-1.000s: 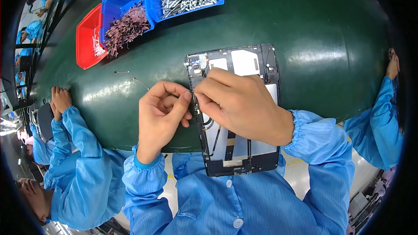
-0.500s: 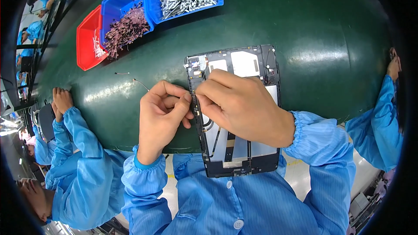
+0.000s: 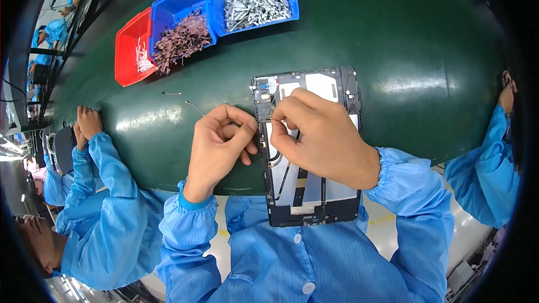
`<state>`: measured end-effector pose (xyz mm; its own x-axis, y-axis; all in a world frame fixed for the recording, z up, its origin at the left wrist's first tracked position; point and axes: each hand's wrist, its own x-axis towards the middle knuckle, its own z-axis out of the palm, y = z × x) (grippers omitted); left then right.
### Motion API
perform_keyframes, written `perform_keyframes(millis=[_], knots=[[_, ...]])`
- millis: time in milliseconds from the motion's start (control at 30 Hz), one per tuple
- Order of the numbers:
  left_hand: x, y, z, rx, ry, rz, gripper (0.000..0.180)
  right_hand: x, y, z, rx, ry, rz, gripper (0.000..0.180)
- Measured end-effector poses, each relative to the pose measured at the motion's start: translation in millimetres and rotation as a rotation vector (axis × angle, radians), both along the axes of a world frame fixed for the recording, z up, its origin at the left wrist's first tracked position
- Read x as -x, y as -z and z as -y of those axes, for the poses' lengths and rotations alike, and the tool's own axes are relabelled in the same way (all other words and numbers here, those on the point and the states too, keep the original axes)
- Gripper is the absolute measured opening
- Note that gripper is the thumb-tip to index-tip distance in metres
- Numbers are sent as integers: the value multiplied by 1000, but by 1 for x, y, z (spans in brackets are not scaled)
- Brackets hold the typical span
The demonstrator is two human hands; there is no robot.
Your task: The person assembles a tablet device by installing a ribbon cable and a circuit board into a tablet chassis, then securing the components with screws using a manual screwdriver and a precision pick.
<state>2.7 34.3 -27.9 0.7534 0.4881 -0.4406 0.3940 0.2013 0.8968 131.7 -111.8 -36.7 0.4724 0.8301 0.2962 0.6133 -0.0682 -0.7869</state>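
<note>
A tablet-like device [image 3: 351, 191] with its back off lies in front of me, its near end over the table edge. It has a black frame, silvery panels and dark flat cables. Over its upper left edge, my left hand [image 3: 222, 148] is closed in a pinch, thumb against index finger. My right hand [image 3: 323, 137] reaches across the device, fingers curled and tips together just beside the left ones. Whatever lies between the fingertips is too small to make out. One thin cable [image 3: 194, 107] runs behind my left hand; whether that hand holds it is hidden.
Another short thin cable [image 3: 172, 93] lies on the green table [image 3: 415, 39]. At the back left stand a red bin [image 3: 128, 59] of white pieces, a blue bin [image 3: 174, 3] of pinkish cables and a blue bin [image 3: 252, 29] of silvery strips. Co-workers' hands [image 3: 87, 126] rest at the left.
The whole view has shifted, so bins, device and cables appear farther right. My right fingertips have moved slightly away from my left ones, inward over the device.
</note>
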Motion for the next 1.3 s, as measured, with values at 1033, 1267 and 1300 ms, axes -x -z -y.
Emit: perform_keyframes(millis=[1033, 1267, 1300], knots=[[8, 15, 2, -54, -77, 233, 15, -104, -39, -111, 87, -80, 689, 9], [9, 13, 1, -40, -89, 232, 16, -114, -38, -104, -111, 140, 238, 10], [10, 14, 1, -37, -90, 231, 16, -116, -38, -103, -99, 144, 227, 10]])
